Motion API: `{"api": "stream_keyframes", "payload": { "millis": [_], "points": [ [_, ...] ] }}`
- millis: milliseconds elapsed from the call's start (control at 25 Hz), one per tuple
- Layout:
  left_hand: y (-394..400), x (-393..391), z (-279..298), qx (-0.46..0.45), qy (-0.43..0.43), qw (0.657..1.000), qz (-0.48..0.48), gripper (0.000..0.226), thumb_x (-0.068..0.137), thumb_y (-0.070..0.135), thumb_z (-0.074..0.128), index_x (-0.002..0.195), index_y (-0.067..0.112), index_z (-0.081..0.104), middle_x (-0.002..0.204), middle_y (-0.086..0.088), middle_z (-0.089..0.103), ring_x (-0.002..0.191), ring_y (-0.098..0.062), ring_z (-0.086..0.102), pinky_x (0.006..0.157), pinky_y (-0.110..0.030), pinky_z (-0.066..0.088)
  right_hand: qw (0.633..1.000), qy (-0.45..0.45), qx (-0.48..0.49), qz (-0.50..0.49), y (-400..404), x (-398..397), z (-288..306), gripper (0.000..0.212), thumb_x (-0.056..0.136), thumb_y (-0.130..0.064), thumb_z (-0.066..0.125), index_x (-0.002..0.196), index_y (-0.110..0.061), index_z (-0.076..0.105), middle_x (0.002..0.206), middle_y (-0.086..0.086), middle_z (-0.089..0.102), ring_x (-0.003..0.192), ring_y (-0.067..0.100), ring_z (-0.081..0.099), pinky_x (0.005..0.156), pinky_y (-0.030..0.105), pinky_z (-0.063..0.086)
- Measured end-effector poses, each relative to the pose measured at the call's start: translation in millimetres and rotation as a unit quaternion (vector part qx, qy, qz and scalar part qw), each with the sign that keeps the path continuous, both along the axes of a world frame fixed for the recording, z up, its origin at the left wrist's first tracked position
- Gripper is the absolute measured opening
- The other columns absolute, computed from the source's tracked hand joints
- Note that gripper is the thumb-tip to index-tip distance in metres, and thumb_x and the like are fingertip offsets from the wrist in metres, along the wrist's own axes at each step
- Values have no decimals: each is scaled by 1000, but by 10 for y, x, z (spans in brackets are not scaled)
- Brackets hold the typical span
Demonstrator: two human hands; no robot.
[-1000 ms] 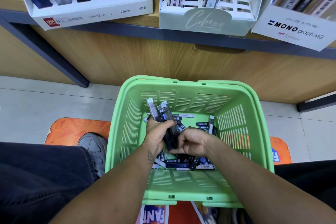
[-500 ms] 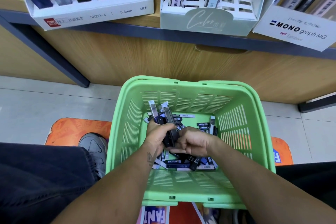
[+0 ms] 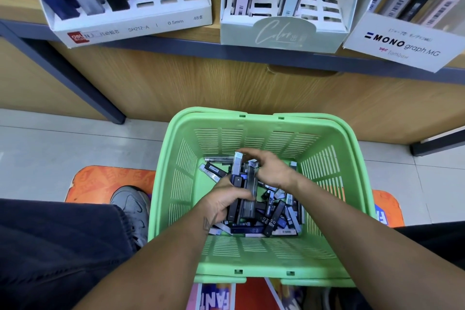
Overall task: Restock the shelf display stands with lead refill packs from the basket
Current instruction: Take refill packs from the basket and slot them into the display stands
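one green basket [image 3: 334, 173] stands on the floor below a wooden shelf [image 3: 176, 88]. many loose lead packs [image 3: 273, 221] lie on its bottom, dark and grey ones mixed, too many and too overlapped to count exactly. both hands are inside the basket. the left hand [image 3: 226, 200] is closed around a bundle [image 3: 245, 184] of about four or five packs, held upright with the tops sticking up above the fingers. the right hand [image 3: 273, 171] lies just beside the tops of this bundle, fingers bent and touching them; if it grips one pack or only presses them, i cannot tell.

on the shelf there are three display stands. the left stand [image 3: 141, 29], marked 0.5mm, holds four visible packs and has free slots at its right. the middle stand [image 3: 284, 33] is partly filled. the right stand [image 3: 400, 45] says mono graph mg.

one grey shoe [image 3: 132, 205] rests on an orange mat [image 3: 100, 184] left of the basket.
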State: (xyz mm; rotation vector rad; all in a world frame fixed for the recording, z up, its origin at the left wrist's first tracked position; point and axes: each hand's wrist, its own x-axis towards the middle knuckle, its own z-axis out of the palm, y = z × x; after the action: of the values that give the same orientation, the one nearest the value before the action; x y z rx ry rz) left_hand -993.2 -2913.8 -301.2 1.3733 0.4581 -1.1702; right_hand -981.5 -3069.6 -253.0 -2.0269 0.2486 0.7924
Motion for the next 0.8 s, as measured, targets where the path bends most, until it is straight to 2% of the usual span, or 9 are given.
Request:
{"api": "stream_keyframes", "payload": {
  "millis": [80,160,200,280,320,440,600,720,800],
  "points": [
    [-3,-22,16,-7,6,1000,3,58,63,2,85,109,21,55,109,-4,69,107,-19,61,97,-43,46,1000,5,-1,-3,-11,-1,-10,87,82,25,33,147,-32,48,152,-7,43,70,18,63,45,21,46],
    [-4,-34,37,-8,14,1000,-1,69,59,4,87,117,20,54,115,-5,70,114,-24,60,106,-50,41,1000,11,14,-25,-13,3,18,81,83,25,35,143,-25,55,146,-7,48,102,20,68,71,23,59],
    [3,-37,-2,-6,20,1000,7,71,58,4,87,120,18,54,115,-7,71,113,-26,62,106,-51,42,999,19,18,-29,3,10,33,76,84,24,36,140,-22,58,142,-4,53,112,19,65,77,17,57],
    [4,-25,31,-6,20,1000,0,80,51,7,90,123,14,54,114,-10,72,112,-29,65,103,-54,47,999,45,20,-18,33,11,41,71,86,23,36,138,-17,62,130,-1,59,99,10,66,62,5,47],
    [3,-24,-13,-8,18,1000,3,80,49,9,90,121,14,54,115,-11,71,115,-30,63,105,-55,46,998,50,26,-22,36,8,22,72,85,23,38,138,-19,62,132,-1,59,101,12,67,65,6,49],
    [-16,30,66,-1,12,1000,29,86,44,15,93,116,19,46,129,-9,58,125,-30,52,110,-57,38,989,45,78,-114,-74,11,-37,72,85,16,51,141,-28,56,150,1,50,132,29,55,107,39,49],
    [-7,154,174,-13,-6,999,46,102,35,20,95,122,16,44,131,-13,57,125,-33,53,109,-59,38,960,94,180,-193,-322,16,113,42,91,-1,68,132,-6,56,117,14,68,95,21,70,82,34,60],
    [5,253,408,-25,-14,999,27,108,32,17,98,128,9,49,126,-20,65,115,-35,64,98,-57,51,961,98,203,-161,-326,41,380,27,88,-6,74,110,-10,59,99,13,73,81,21,69,71,29,57],
    [18,309,673,-46,-24,999,15,93,45,7,92,129,2,52,120,-26,68,100,-35,71,84,-53,59,964,73,202,-157,-301,85,544,24,87,0,73,99,-13,57,83,9,73,75,20,68,73,30,56]
  ]
}}
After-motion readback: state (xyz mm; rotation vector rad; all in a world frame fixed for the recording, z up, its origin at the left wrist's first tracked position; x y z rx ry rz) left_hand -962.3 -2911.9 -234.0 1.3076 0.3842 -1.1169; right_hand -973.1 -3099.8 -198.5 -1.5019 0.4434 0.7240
